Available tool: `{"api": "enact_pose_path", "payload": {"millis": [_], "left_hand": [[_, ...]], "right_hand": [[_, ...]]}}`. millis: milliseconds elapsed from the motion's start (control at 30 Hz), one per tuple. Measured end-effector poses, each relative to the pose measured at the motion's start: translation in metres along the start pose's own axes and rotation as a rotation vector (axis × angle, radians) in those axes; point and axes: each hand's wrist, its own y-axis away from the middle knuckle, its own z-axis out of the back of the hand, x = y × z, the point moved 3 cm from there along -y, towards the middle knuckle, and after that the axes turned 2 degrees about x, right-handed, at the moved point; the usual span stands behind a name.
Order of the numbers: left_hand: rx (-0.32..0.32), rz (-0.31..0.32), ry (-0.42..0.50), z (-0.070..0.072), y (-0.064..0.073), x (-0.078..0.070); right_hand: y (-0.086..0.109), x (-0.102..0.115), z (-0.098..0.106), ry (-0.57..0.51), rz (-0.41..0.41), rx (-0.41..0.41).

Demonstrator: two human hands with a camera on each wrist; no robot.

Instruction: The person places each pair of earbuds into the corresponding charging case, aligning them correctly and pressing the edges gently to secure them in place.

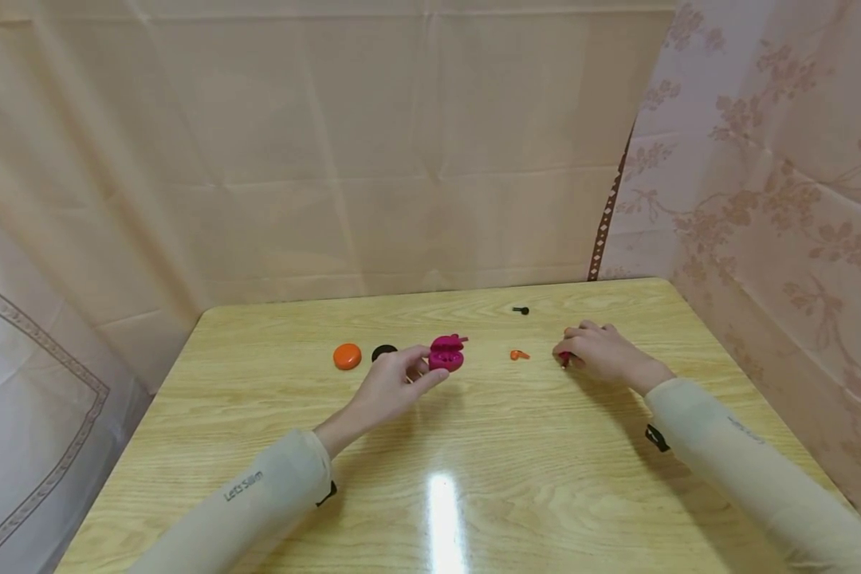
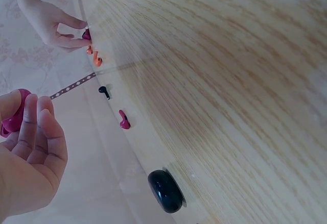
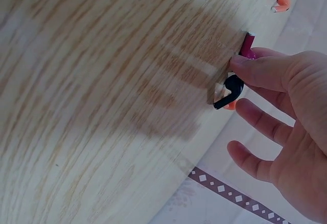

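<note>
My left hand (image 1: 395,381) holds a magenta earbud case (image 1: 446,355) above the table, its lid raised and its slots facing me. In the left wrist view, the thumb and fingers grip that case (image 2: 19,113). My right hand (image 1: 603,353) pinches a magenta earbud (image 3: 247,45) between thumb and index finger, low over the table. Beside those fingertips lies a black earbud (image 3: 233,87), with an orange earbud (image 3: 230,104) partly hidden behind it. Another orange earbud (image 1: 519,355) rests between the hands. A second magenta earbud (image 2: 124,119) lies on the table beyond the case.
An orange round case (image 1: 347,356) and a black case (image 2: 165,191) sit to the left, the black one partly behind my left hand in the head view. Farther back lies another black earbud (image 1: 520,310). Curtains hang behind the wooden table (image 1: 473,446) and at its sides.
</note>
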Motion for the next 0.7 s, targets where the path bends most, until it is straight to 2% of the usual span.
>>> {"api": "enact_pose_path", "payload": {"millis": [267,700], "left_hand": [[0.0,0.001,-0.008,0.0005,0.0,0.0016],[0.021,-0.011,0.007,-0.0007,-0.0001,0.0025]], "right_hand": [[-0.0016,0.0016,0.0002,-0.01,0.031,-0.025],[-0.0015,0.0028,0.0004,-0.025,0.014,-0.014]]}}
